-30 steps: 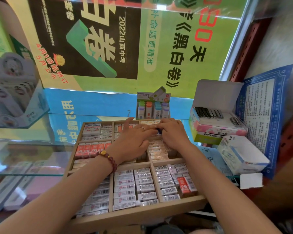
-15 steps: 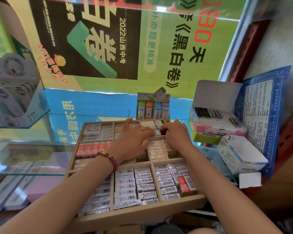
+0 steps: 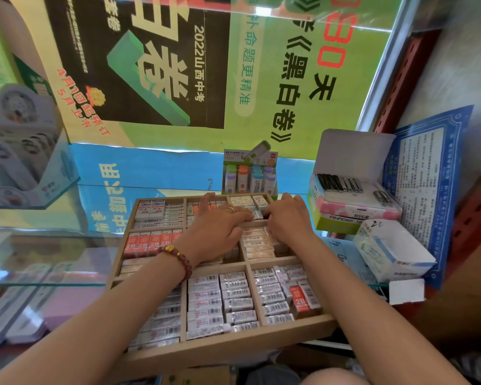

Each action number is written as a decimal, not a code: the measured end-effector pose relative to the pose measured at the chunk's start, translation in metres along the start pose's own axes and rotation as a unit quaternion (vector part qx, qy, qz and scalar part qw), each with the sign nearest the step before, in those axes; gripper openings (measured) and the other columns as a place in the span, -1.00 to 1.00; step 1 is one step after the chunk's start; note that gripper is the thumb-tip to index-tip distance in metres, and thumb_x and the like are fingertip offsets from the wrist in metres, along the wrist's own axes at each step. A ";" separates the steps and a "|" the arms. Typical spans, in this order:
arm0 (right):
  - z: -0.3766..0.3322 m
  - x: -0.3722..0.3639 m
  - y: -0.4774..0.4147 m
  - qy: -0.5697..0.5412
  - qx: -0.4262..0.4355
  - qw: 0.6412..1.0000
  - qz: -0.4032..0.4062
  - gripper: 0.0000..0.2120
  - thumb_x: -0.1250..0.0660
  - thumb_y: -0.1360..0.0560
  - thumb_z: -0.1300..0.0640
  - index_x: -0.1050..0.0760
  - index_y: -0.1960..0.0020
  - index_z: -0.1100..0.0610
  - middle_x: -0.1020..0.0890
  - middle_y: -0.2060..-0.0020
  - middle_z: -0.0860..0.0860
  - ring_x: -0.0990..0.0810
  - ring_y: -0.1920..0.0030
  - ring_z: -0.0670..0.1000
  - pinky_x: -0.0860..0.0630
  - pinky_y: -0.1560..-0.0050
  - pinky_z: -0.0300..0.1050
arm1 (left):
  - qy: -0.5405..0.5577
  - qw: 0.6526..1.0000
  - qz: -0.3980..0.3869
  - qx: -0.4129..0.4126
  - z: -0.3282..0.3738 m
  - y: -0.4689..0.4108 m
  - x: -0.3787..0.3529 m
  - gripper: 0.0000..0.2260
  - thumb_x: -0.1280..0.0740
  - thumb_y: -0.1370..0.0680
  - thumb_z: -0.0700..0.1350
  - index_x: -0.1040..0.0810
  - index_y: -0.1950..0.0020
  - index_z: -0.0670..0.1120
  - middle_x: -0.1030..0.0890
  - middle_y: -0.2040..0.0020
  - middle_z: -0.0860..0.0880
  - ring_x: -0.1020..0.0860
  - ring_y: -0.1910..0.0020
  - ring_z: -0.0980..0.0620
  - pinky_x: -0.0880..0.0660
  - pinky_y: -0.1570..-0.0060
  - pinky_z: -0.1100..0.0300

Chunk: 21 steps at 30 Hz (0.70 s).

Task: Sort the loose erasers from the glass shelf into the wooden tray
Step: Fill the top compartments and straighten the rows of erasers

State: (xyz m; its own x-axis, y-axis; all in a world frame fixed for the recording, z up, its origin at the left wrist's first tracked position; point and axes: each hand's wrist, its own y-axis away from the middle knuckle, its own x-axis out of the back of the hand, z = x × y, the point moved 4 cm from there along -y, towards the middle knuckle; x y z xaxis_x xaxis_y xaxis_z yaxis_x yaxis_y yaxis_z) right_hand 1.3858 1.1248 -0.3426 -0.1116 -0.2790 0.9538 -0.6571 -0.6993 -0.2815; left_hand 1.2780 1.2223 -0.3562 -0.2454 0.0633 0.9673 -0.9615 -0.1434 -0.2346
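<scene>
Both hands reach over the far right compartment of the wooden tray (image 3: 233, 346). The left hand (image 3: 217, 232) has its grip spread, fingers nearly straight, tips touching a small white eraser (image 3: 257, 215). The right hand (image 3: 289, 220) has its grip curled, pinching the eraser's other end.

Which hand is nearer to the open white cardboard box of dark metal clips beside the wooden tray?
The right hand. It lies over the far right compartment of the wooden tray, just left of the white cardboard box; the left hand lies farther left, over the middle column.
</scene>
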 end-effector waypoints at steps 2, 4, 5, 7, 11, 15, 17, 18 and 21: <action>0.000 0.002 0.002 -0.014 0.003 1.000 0.005 -0.65 -0.11 -0.56 0.21 -0.60 -0.17 0.00 -0.56 -0.07 0.10 -0.43 -0.06 0.09 -0.26 -0.17 -0.07 | -0.003 1.000 0.002 -0.002 0.000 0.000 0.000 -0.46 0.12 -0.46 -0.03 -0.38 -0.38 0.11 -0.40 -0.38 0.17 -0.30 -0.38 0.17 0.27 -0.41 -0.01; 0.002 0.006 0.001 -0.040 -0.012 0.997 0.070 -0.70 -0.14 -0.52 0.24 -0.64 -0.01 0.08 -0.60 0.06 0.11 -0.40 0.10 0.05 -0.23 0.02 -0.11 | -0.003 1.000 0.002 -0.004 0.000 0.000 0.000 -0.46 0.12 -0.46 -0.03 -0.37 -0.39 0.11 -0.40 -0.38 0.18 -0.30 -0.38 0.17 0.27 -0.40 0.00; 0.003 0.007 0.000 -0.046 -0.021 0.993 0.111 -0.73 -0.16 -0.49 0.27 -0.64 0.05 0.11 -0.60 0.12 0.11 -0.41 0.13 0.04 -0.18 0.09 -0.12 | -0.001 1.000 0.001 -0.004 0.000 0.000 0.000 -0.46 0.12 -0.46 -0.02 -0.37 -0.39 0.11 -0.40 -0.39 0.18 -0.29 -0.39 0.17 0.27 -0.41 -0.01; 0.007 0.002 -0.004 -0.036 -0.028 0.990 0.136 -0.74 -0.17 -0.47 0.29 -0.61 0.01 0.13 -0.63 0.10 0.08 -0.45 0.04 0.07 -0.14 0.10 -0.12 | -0.001 1.000 -0.003 -0.001 0.000 0.000 0.001 -0.46 0.12 -0.46 -0.02 -0.36 -0.39 0.12 -0.39 -0.39 0.18 -0.28 -0.39 0.18 0.26 -0.41 -0.02; 0.011 -0.014 -0.011 -0.042 -0.017 0.998 0.054 -0.59 -0.17 -0.44 0.29 -0.58 -0.19 0.00 -0.62 -0.05 0.05 -0.40 -0.08 0.08 -0.20 -0.02 -0.11 | -0.006 1.000 -0.005 -0.003 -0.001 0.000 0.000 -0.46 0.12 -0.47 -0.02 -0.35 -0.40 0.12 -0.38 -0.40 0.18 -0.28 -0.39 0.18 0.28 -0.40 0.01; 0.012 -0.013 -0.010 -0.080 -0.022 0.996 0.031 -0.56 -0.16 -0.47 0.29 -0.54 -0.25 -0.03 -0.52 -0.09 0.11 -0.39 -0.11 0.13 -0.25 -0.13 -0.08 | -0.006 1.000 -0.004 -0.005 -0.002 0.000 -0.002 -0.47 0.12 -0.47 -0.02 -0.35 -0.40 0.12 -0.39 -0.39 0.18 -0.29 -0.39 0.17 0.27 -0.39 0.01; 0.015 -0.012 -0.009 -0.098 -0.033 0.994 0.022 -0.54 -0.14 -0.48 0.30 -0.53 -0.27 -0.05 -0.49 -0.11 0.11 -0.39 -0.13 0.16 -0.27 -0.17 -0.07 | -0.011 1.000 -0.004 -0.008 -0.001 0.000 -0.002 -0.47 0.12 -0.47 -0.01 -0.35 -0.39 0.12 -0.39 -0.39 0.17 -0.29 -0.39 0.17 0.28 -0.38 0.02; 0.016 -0.013 -0.009 -0.109 -0.041 0.993 0.019 -0.53 -0.13 -0.49 0.30 -0.53 -0.27 -0.06 -0.48 -0.13 0.12 -0.39 -0.14 0.17 -0.29 -0.18 -0.06 | -0.016 1.000 -0.005 -0.010 -0.001 0.000 -0.001 -0.47 0.12 -0.47 -0.01 -0.34 -0.40 0.12 -0.39 -0.39 0.17 -0.28 -0.39 0.16 0.29 -0.38 0.02; 0.016 -0.012 -0.008 -0.144 -0.052 0.988 0.023 -0.52 -0.13 -0.48 0.34 -0.53 -0.27 -0.03 -0.48 -0.16 0.12 -0.40 -0.16 0.19 -0.32 -0.20 -0.03 | -0.033 0.999 -0.009 -0.018 0.001 0.000 -0.001 -0.47 0.12 -0.46 -0.01 -0.31 -0.41 0.10 -0.36 -0.41 0.16 -0.25 -0.41 0.16 0.30 -0.38 0.01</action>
State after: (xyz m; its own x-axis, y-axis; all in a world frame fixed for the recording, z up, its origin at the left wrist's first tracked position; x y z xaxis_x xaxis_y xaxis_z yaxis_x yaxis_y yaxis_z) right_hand 1.4037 1.1233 -0.3537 0.0632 -0.4956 0.8662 -0.7314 -0.6135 -0.2977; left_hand 1.2782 1.2212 -0.3573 -0.2208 0.0009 0.9753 -0.9696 -0.1078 -0.2195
